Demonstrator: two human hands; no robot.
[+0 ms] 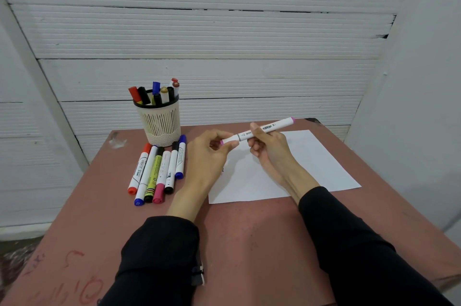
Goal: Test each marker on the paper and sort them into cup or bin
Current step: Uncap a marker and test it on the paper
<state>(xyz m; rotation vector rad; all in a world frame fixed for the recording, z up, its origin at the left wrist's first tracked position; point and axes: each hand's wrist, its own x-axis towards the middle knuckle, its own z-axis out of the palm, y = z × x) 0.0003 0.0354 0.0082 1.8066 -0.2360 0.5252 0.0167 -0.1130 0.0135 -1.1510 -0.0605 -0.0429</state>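
White double-ended marker with pink tips (259,130) held level above the white paper sheet (287,168). Right hand (268,148) grasps the barrel mid-length; left hand (212,153) pinches the near cap. Likely light, rigid, smooth plastic; the cap probably needs a firm straight pull while the barrel is held close to the seam. Six markers (158,171) lie beside the cream slotted cup (161,122) on the reddish table (249,236). No bin visible.
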